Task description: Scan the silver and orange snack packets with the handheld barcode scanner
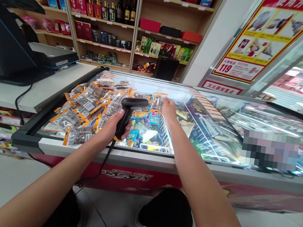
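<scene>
My left hand [113,128] is wrapped round the grip of a black barcode scanner [125,119], its head pointing to the right. A cable runs from the scanner's base down past the freezer's front edge. In my right hand [169,110] is a small snack packet [158,102] with orange ends and a printed label, held at its right side. The packet is just right of the scanner's head, over the glass. A heap of similar packets [84,104] covers the left part of the freezer's glass top, beside my left hand.
The chest freezer [132,160] has a glass top, with wire baskets and bagged goods below. On the left, a counter [2,91] bears a black checkout terminal [2,36]. Shelves [102,21] of boxes and bottles stand behind. A red and yellow poster [267,36] hangs at right.
</scene>
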`<state>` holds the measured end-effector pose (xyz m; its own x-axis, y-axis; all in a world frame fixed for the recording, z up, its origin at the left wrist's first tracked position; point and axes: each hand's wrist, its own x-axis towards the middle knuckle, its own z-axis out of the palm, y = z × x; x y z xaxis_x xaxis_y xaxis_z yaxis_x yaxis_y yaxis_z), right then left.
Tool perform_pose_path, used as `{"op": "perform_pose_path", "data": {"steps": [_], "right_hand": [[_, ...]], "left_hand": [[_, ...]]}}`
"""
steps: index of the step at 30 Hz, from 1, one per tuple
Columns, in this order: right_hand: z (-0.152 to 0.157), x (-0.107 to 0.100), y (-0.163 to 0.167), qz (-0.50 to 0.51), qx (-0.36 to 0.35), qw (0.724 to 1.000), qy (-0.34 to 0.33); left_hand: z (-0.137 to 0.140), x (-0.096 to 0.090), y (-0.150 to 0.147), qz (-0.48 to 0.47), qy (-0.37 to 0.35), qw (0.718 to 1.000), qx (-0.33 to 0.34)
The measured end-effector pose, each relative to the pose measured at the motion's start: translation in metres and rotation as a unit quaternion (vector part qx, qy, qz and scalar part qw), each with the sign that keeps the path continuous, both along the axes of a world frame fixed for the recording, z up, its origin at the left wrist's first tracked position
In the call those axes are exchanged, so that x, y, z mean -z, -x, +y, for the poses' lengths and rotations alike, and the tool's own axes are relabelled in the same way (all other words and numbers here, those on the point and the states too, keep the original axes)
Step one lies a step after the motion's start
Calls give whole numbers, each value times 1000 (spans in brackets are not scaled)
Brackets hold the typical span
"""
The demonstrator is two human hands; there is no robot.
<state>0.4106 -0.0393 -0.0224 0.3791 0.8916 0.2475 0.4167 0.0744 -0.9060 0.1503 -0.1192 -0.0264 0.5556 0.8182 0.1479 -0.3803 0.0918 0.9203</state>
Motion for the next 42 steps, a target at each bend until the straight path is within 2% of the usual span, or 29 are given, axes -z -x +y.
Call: {"op": "perform_pose_path", "data": {"steps": [3, 5, 6, 8, 10, 12, 14, 17, 22, 24, 26, 29, 33, 37, 42], "right_hand": [[-1, 2, -26, -167, 154, 973, 39], [-4, 3, -33, -250, 204, 944, 69], [-6, 3, -33, -281, 216, 933, 60], [-9, 3, -24, -326, 178, 928, -8], [-9, 5, -9, -341, 22, 937, -71], [-7, 9, 9, -343, -148, 926, -57], [-4, 12, 23, -358, -212, 909, -10], [-5, 11, 29, -391, -192, 900, 23], [-22, -6, 12, -414, -168, 893, 59], [-26, -9, 6, -408, -155, 898, 58], [-26, -7, 5, -395, -111, 911, 45], [-21, 1, 11, -385, -75, 917, 79], [-21, 1, 16, -399, -103, 906, 101], [-27, -7, 2, -381, -111, 912, 100], [-23, -5, -16, -275, -233, 931, 58]], "left_hand": [[13, -7, 5, -12, 32, 999, -5], [26, -14, 8, -10, 48, 999, 6], [32, -17, 10, -9, 52, 999, 12], [45, -23, 13, -15, 56, 998, 22], [53, -26, 16, -28, 59, 998, 21], [55, -27, 20, -39, 63, 997, 13], [53, -28, 23, -50, 67, 996, 8], [48, -27, 26, -66, 72, 995, 1], [45, -22, 27, -49, 60, 996, 38], [44, -19, 27, -37, 50, 997, 53], [43, -18, 27, -26, 42, 997, 67], [41, -19, 26, -22, 33, 996, 80], [41, -18, 27, -16, 20, 997, 76], [42, -16, 27, 3, 29, 997, 77], [39, -16, 25, 41, 16, 996, 82]]}}
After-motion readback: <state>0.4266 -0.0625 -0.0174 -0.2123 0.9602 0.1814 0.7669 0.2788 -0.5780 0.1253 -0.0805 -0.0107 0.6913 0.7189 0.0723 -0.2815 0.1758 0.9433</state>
